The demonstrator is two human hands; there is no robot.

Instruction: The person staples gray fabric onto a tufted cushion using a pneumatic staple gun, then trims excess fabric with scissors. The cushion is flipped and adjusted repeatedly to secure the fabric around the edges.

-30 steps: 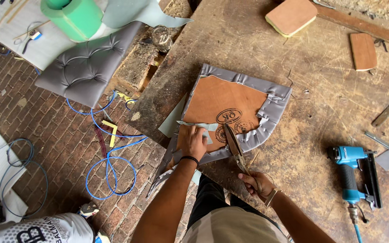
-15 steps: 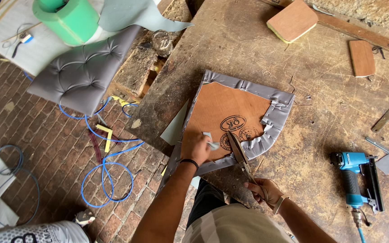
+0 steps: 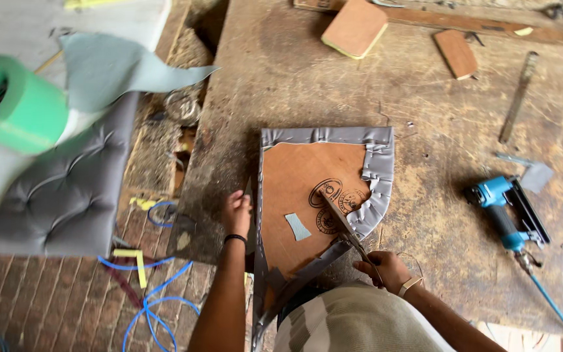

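Note:
A brown plywood panel with grey fabric stapled around its rim lies on the worn workbench. My left hand grips the loose grey fabric at the panel's left edge. My right hand holds long scissors, whose blades lie across the panel's lower middle, pointing up-left. A small pale fabric scrap rests on the wood between my hands. A grey strip trails off the panel's lower edge.
A blue pneumatic stapler with its hose lies at the right. Two wooden blocks and a metal bar sit at the back. Left of the bench are a grey tufted cushion, a green tape roll and blue cable on brick floor.
My left hand has slid from the panel's middle to its left edge and taken hold of the fabric there. The scissors have stayed over the panel. The camera has moved closer.

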